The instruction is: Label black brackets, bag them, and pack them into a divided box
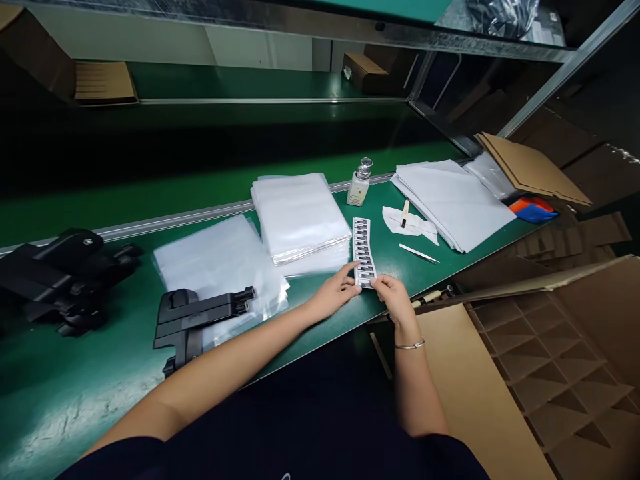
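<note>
A narrow strip of printed labels [362, 243] lies on the green bench, its near end raised slightly toward me. My right hand [393, 295] pinches the strip's near right corner between thumb and fingers. At the strip's left edge is my left hand [334, 293], its index finger stretched onto the labels and its other fingers loosely curled. Left of the strip stands a stack of clear plastic bags [303, 217]. A black plastic part [200, 320] rests on more loose bags [220, 257], close to my left forearm.
Beyond the strip stands a small bottle [359, 183] with a metal top. To the right are a small brush [405, 213] on white paper, tweezers [419, 253] and white sheets [455, 200]. Black parts [65, 280] sit at far left. A divided carton [550, 373] stands below the bench edge.
</note>
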A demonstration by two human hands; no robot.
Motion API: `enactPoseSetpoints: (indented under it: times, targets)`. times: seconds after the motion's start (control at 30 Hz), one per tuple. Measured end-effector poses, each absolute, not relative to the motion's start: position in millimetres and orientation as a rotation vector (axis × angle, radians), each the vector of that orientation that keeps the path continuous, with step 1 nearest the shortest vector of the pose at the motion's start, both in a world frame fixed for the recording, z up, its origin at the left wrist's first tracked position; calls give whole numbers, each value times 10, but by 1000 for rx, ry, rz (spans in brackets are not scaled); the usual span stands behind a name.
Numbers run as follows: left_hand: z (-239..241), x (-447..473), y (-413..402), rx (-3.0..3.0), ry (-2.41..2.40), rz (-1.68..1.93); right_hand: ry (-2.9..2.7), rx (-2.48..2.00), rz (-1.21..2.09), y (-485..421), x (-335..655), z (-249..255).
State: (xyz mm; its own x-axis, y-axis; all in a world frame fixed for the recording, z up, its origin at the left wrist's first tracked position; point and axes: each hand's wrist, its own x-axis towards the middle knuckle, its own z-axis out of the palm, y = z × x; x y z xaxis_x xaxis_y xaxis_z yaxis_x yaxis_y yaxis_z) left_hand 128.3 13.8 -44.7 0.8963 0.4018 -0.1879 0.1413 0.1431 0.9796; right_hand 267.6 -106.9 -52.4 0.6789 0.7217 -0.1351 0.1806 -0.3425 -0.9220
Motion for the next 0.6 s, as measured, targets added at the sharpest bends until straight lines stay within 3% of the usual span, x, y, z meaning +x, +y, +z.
enactPoseSetpoints:
  times: [0.13, 0.43, 0.6]
  targets:
    - [-465, 1359, 99, 1351, 492, 302, -680, -1818, 519, -1147, 2598, -526]
    - [-566, 1456, 102, 1292, 567, 332, -1245, -1925, -318, -1217, 2476, -577]
    - [-498, 1336, -25, 1348, 518, 217, -969, -1819, -385, -1229, 2405, -454]
